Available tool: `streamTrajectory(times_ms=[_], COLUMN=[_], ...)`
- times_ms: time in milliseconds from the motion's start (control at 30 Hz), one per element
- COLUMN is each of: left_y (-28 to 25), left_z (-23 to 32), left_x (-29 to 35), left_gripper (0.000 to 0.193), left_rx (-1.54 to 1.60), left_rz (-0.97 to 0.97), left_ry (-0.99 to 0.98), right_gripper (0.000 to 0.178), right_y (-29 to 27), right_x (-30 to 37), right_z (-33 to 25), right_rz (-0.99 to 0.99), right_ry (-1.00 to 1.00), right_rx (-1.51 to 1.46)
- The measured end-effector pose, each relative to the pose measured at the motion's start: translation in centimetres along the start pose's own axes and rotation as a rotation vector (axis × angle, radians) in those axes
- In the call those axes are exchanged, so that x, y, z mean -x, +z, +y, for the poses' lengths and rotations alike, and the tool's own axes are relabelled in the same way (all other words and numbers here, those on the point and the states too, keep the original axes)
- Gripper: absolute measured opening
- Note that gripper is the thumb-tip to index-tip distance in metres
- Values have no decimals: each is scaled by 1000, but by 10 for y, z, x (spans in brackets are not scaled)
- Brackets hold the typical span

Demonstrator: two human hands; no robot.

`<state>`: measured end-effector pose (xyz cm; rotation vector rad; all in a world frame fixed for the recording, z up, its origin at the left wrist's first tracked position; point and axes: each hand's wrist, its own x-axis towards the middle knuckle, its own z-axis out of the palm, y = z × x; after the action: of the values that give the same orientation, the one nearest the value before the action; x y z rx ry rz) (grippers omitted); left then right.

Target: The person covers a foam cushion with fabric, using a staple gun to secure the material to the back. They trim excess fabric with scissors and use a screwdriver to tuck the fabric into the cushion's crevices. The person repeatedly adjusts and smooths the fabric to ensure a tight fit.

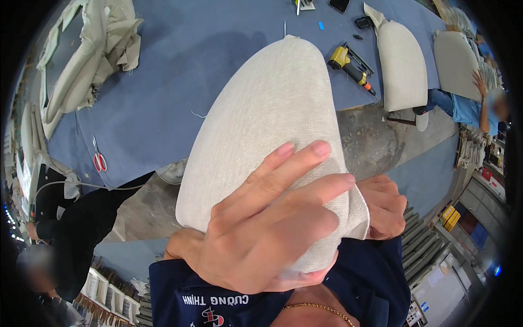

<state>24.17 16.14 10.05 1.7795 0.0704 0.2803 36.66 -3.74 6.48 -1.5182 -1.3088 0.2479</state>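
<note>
The cushion (pixel 272 92) is woven cream, the table (pixel 169 82) blue-grey.

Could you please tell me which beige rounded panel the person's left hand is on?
The beige, round-topped fabric panel at the centre: the bare left hand spreads across it, while the similar panels at right sit apart.

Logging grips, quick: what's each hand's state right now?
Left hand: open, across the beige upholstered panel.
Right hand: curled at its fabric flap; whether gripping, cannot tell.

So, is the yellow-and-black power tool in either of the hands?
No, the yellow-and-black power tool lies on the blue table, apart from the left hand and the right hand.
</note>
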Motion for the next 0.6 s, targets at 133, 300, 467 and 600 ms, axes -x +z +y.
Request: streamTrajectory(times_ms=[133, 300, 467, 600], left_y=[0, 2, 5, 6], left_z=[5, 3, 0, -4], left_x=[-3, -3, -7, -4], left_gripper=[59, 60, 67, 71], left_rx=[10, 8, -20, -6], left_rz=[3, 5, -17, -13], left_ry=[-49, -29, 20, 35], right_gripper=[17, 12, 7, 7], right_y=[9, -11, -10, -18], right_x=[10, 3, 2, 2], right_z=[3, -14, -24, -27], right_rz=[73, -59, -63, -109], right_ry=[-15, 162, 241, 302], right_rx=[-11, -52, 0, -37])
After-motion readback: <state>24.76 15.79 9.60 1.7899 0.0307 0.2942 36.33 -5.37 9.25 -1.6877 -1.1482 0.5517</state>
